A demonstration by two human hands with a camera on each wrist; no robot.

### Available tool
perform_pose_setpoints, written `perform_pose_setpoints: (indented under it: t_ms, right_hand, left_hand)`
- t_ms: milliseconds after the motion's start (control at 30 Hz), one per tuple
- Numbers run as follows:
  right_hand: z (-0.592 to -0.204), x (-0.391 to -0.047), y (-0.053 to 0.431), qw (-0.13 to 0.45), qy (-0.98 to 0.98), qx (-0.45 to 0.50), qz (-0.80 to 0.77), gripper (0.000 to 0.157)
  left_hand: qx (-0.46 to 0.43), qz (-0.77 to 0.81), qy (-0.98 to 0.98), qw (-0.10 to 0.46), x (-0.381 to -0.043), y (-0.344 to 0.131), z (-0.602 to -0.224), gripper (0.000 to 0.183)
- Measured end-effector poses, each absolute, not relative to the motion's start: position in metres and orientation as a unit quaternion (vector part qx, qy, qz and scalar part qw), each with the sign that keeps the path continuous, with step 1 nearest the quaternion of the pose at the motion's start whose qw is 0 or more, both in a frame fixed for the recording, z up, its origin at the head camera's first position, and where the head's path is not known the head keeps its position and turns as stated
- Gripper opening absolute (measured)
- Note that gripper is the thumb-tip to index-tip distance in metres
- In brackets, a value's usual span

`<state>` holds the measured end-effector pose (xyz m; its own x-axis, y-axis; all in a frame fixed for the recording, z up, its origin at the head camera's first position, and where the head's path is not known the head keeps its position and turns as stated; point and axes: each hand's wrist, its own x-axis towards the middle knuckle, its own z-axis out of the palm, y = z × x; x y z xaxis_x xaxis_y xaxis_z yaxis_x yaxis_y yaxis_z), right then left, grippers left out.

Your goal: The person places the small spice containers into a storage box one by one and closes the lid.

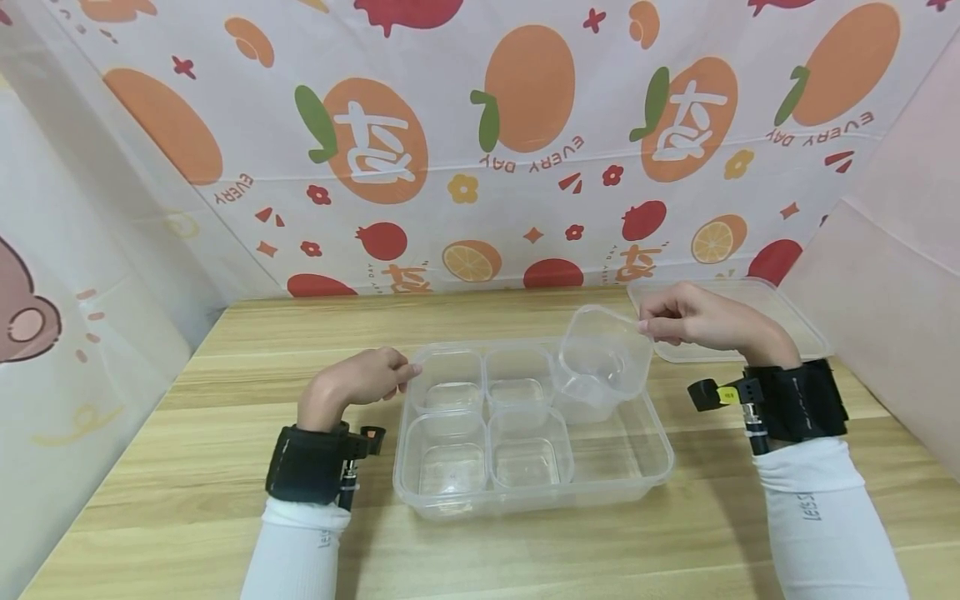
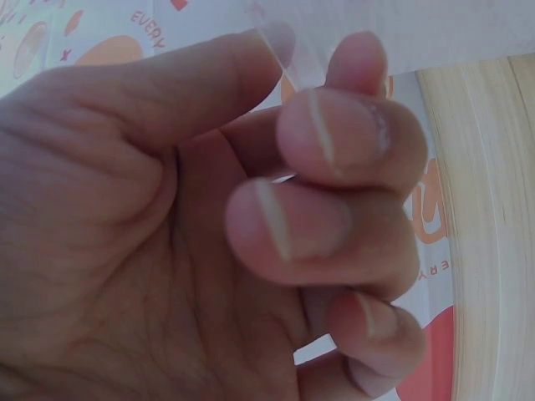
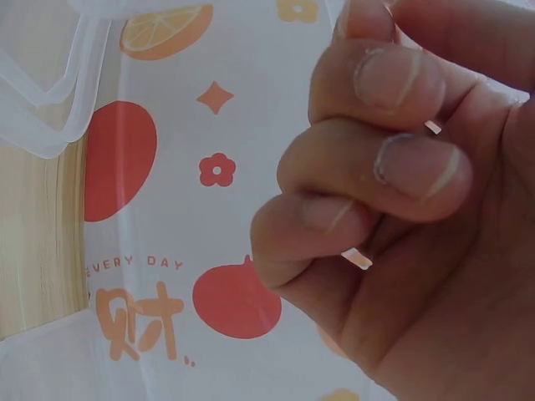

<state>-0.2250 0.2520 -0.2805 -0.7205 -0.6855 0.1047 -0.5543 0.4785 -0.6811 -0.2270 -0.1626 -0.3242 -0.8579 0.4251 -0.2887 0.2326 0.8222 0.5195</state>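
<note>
A large clear plastic container [image 1: 465, 506] stands on the table, with several small clear boxes [image 1: 450, 454] set in rows inside it. My left hand [image 1: 363, 377] pinches its rim at the back left corner, thumb and index finger on the clear plastic in the left wrist view. Raised and tilted over the container's right half is another small clear box [image 1: 611, 354]. My right hand [image 1: 701, 317] grips that box by its right edge between thumb and fingers. Below it, the front right part of the container shows a bare bottom [image 1: 611, 450].
A flat clear lid [image 1: 780, 312] lies at the back right of the wooden table [image 1: 225, 500], partly behind my right hand. A fruit-printed cloth [image 1: 465, 225] hangs along the table's back edge. Pale cloths flank both sides.
</note>
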Motion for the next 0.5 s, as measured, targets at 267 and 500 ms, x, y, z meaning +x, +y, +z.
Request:
perform_pose_setpoints:
  t_ms: [267,500]
  right_hand:
    - [-0.2821,-0.2231,0.2549,0.099,0.855,-0.363,-0.356,0.025]
    - [-0.2804,-0.2185,0.2556,0.122,0.855,-0.358,-0.355,0.019]
  left_hand:
    - [0.184,0.228,0.936,0.193,-0.2267,-0.1620,-0.3230,0.027]
    - [0.179,0.229,0.937,0.194,-0.2266,-0.1619,-0.3234,0.027]
